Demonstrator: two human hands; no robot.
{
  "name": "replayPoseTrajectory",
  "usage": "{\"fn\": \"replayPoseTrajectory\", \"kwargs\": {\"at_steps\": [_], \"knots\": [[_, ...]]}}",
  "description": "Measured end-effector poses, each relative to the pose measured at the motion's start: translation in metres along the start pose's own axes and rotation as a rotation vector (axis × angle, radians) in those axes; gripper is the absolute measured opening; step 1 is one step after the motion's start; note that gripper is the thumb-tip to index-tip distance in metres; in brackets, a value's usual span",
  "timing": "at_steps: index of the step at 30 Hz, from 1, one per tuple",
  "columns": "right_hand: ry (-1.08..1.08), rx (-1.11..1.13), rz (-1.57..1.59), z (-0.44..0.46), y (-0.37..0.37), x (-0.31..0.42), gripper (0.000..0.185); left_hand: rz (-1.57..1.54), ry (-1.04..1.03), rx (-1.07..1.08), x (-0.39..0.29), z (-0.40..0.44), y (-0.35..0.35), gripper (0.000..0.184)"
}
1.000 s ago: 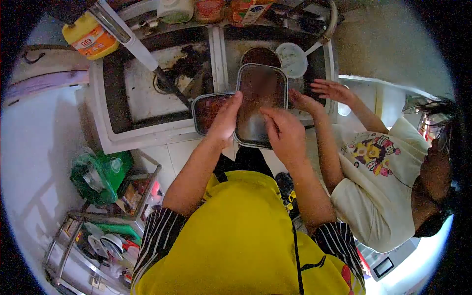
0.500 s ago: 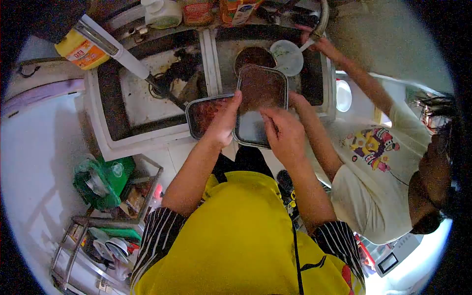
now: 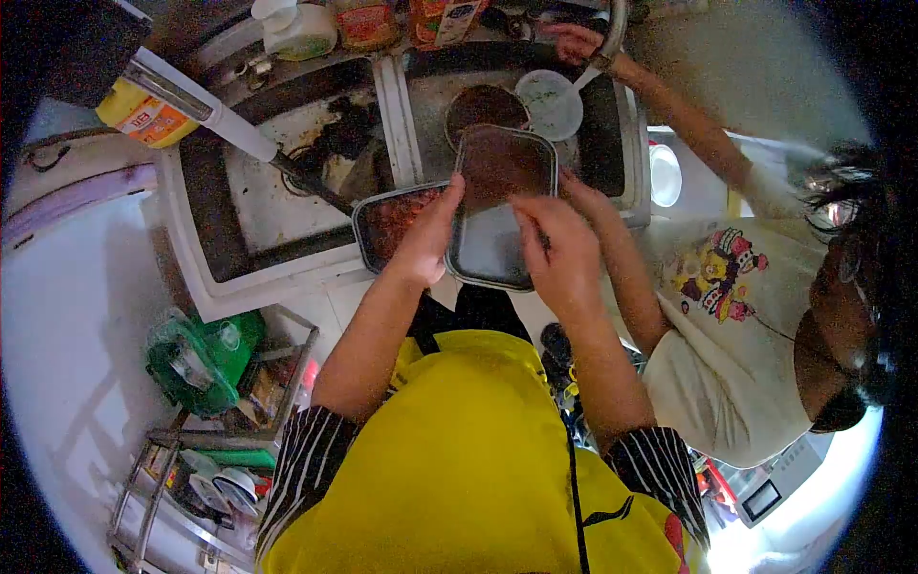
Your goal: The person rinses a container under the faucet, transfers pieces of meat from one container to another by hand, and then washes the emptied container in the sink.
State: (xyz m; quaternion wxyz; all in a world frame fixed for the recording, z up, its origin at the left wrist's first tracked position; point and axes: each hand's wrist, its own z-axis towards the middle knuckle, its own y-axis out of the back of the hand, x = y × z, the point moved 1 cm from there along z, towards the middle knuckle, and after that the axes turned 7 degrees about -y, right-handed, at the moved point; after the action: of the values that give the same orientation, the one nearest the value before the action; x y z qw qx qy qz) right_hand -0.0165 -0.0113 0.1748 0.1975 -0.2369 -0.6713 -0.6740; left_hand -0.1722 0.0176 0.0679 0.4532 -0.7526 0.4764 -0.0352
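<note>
Two containers (image 3: 497, 244) touch the left hand (image 3: 428, 237), grip closed on them; right hand (image 3: 566, 251) curled, its pinch unclear.

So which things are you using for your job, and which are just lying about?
In use:
- big rectangular container, held in the left hand, right hand at it
- smaller container with red contents, against the left hand

Probably just about:
- yellow-labelled bottle
- white bottle behind the sink
- green plastic thing, lower left
</note>
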Motion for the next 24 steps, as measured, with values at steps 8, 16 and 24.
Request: {"fn": "replayPoseTrajectory", "kwargs": {"at_steps": [8,16,24], "knots": [[0.028,-0.064,-0.080,0.012,0.013,-0.009,0.019,-0.034,0.017,0.025,-0.002,0.000,-0.005,0.058],[0.019,-0.097,-0.077,0.015,0.014,-0.014,0.017,-0.099,0.004,0.075,0.002,0.010,-0.005,0.056],[-0.003,-0.113,-0.060,0.013,0.021,-0.009,0.017,-0.076,0.043,0.035,-0.001,0.004,-0.014,0.056]]}}
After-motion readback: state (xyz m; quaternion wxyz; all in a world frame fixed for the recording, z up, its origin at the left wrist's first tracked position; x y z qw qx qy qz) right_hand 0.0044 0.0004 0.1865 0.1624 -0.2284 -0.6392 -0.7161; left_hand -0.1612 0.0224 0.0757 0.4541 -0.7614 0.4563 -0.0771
